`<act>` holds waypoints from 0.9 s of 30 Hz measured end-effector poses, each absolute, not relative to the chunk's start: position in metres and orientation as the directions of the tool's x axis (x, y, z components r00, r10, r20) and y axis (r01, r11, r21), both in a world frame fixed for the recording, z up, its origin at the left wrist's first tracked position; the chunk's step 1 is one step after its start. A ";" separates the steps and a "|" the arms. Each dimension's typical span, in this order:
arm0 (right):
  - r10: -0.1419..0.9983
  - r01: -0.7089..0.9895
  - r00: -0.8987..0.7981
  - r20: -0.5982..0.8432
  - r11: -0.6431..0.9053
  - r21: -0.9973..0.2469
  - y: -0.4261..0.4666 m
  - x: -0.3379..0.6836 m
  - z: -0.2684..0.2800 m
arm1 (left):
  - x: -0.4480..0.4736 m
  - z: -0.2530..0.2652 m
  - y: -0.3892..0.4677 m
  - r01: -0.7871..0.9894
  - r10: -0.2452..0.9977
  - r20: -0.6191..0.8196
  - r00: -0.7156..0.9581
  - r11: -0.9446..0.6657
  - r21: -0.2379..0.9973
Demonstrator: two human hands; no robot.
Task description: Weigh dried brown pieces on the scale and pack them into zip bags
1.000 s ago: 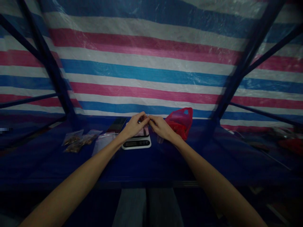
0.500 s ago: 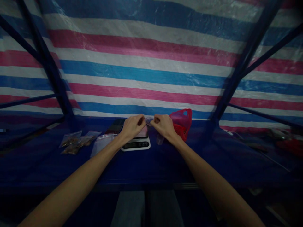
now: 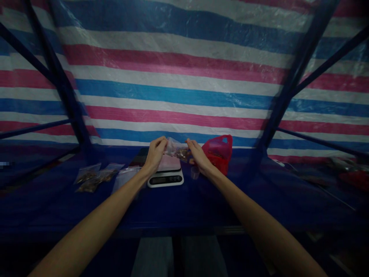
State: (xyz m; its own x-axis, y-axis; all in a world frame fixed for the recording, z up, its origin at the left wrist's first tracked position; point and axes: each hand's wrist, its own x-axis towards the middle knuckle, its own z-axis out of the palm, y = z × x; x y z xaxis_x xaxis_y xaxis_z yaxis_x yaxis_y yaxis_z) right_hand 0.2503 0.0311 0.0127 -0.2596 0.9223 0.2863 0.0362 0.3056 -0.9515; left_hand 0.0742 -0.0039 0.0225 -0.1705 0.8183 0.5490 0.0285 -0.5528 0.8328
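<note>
Between my two hands a clear plastic bag (image 3: 178, 150) with small brown pieces in it is held up sideways. My left hand (image 3: 155, 153) pinches its left end, and my right hand (image 3: 199, 156) grips the end where the pieces lie. Below the left hand is a white kitchen scale (image 3: 165, 181) with a pinkish top and a dark display strip. A small clear plastic cup (image 3: 195, 173) stands just under the right hand. Beside that hand is a red plastic bag (image 3: 220, 156), its contents unclear.
Several filled clear bags (image 3: 90, 179) lie at the left of the blue table (image 3: 184, 211). Flat clear bags (image 3: 123, 179) and a dark flat object (image 3: 140, 157) are beside the scale. Blue metal posts (image 3: 67, 88) frame a striped tarp (image 3: 184, 88) behind.
My hands have moved apart, the left one leftward. The bag, mostly hidden behind my fingers before, now shows stretched between them with its brown pieces visible.
</note>
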 end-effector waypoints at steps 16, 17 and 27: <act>0.826 -0.395 -0.523 0.209 -0.017 -0.918 0.041 0.253 0.013 | 0.073 0.022 0.003 -0.078 0.910 0.401 0.100 -0.395 0.915; 0.829 -0.399 -0.516 0.216 -0.009 -0.917 0.041 0.254 0.015 | 0.072 0.023 0.003 -0.090 0.918 0.379 0.118 -0.371 0.924; 0.873 -0.436 -0.422 0.247 0.043 -0.899 0.043 0.254 0.010 | 0.067 0.022 0.007 0.247 0.734 0.672 -0.094 -0.637 0.730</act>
